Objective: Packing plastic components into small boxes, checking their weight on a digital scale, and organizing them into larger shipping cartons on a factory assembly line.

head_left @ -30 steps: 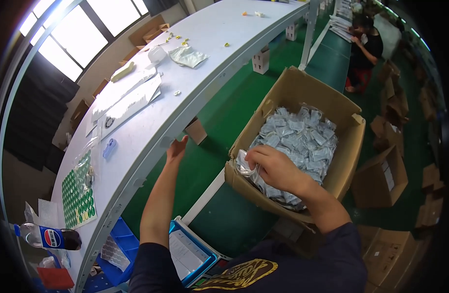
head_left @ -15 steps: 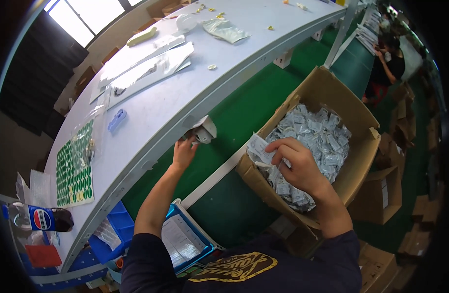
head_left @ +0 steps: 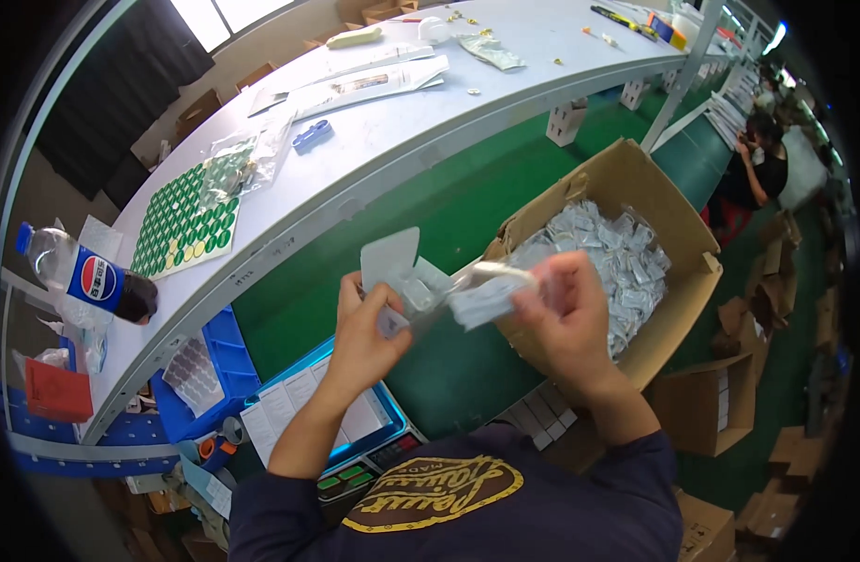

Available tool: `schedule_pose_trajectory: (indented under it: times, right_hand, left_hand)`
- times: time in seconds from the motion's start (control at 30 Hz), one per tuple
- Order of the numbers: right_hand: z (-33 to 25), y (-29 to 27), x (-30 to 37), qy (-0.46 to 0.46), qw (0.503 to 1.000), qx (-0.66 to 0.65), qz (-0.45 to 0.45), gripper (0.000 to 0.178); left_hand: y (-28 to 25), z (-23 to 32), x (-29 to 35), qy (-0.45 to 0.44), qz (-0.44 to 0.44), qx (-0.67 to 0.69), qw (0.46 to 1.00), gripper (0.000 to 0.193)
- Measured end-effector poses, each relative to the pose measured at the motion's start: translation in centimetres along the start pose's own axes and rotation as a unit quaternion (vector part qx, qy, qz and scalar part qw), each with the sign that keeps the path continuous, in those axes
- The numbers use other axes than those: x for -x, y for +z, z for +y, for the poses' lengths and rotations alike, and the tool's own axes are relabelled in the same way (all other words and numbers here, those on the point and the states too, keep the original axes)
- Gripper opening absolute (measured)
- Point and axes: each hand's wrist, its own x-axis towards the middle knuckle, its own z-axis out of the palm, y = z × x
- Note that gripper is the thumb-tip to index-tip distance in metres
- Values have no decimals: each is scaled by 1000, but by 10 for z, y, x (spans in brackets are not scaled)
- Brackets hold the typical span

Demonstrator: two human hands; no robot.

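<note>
My left hand [head_left: 362, 339] grips a small white box [head_left: 392, 257] whose flap stands up and whose mouth faces right. Close beside that mouth, my right hand [head_left: 577, 317] pinches a small clear packet [head_left: 486, 298] with a white cable and a folded printed paper, blurred by motion. Whether the packet touches the box I cannot tell. Behind my right hand stands an open brown carton [head_left: 671, 201] filled with many similar clear packets [head_left: 626, 281].
A white shelf [head_left: 374, 131] holds a sheet of round green stickers [head_left: 186, 220], a blue clip [head_left: 312, 136], plastic bags and a dark drink bottle [head_left: 97, 278]. Below are a blue bin [head_left: 226, 361] and a blue tray [head_left: 385, 412] of papers. A person [head_left: 762, 169] sits far right.
My left hand has brought the white box from under the shelf edge toward me, its flap now up. My right hand has moved the packet off the carton's edge to the box.
</note>
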Motion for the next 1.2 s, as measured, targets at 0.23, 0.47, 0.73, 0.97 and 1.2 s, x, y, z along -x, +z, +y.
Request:
schedule_pose_trajectory:
  times: [0.23,0.47,0.73,0.97,1.2]
  right_hand:
    - [1,68,36,-160,970,164,-81,27]
    - [-13,55,66,-249,939,226,-74,68]
    - [19,66,107,-205,960,-35,-187,87]
    - [30,75,110,-17,962,51,-269,65]
    - [37,94,90,39,976,-119,-177,28]
  left_hand:
    - [14,40,72,97,135,-15,986,42]
    - [0,11,108,93,169,129,973,58]
    - [2,13,156,43,48,494,867,107]
    - [18,-5,159,10,-19,370,929,63]
    - [22,-11,146,-100,-87,410,903,34]
